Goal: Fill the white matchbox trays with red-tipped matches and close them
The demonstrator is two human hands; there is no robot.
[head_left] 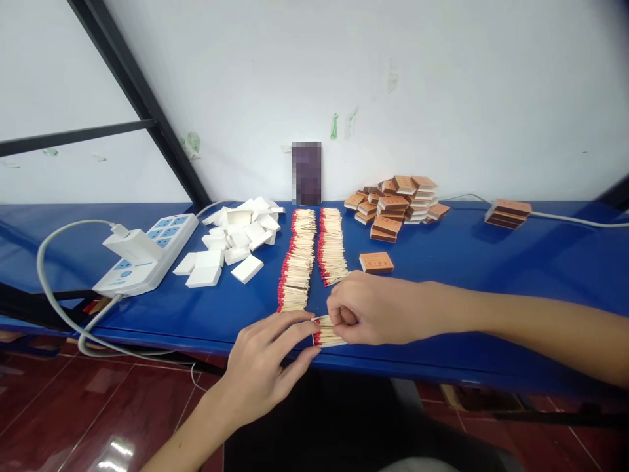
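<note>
A white matchbox tray (314, 343) filled with red-tipped matches (326, 332) lies at the table's front edge. My left hand (272, 354) grips its left end between thumb and fingers. From the right, my right hand (366, 309) bends over the tray, fingers curled in and their tips down on the matches. The tray's right end is hidden under that hand. Just behind the tray, two long rows of matches, a left row (297, 265) and a right row (333, 246), run back toward the wall. A single orange matchbox (376, 262) lies beyond my right wrist.
White empty-looking trays (238, 236) are heaped to the left. A power strip (147, 259) with a plugged-in charger (132, 248) and cable stands farther left. Orange matchbox sleeves (398, 203) are piled at the back right, with a small stack (508, 214) beyond. A blurred dark panel (307, 172) leans on the wall.
</note>
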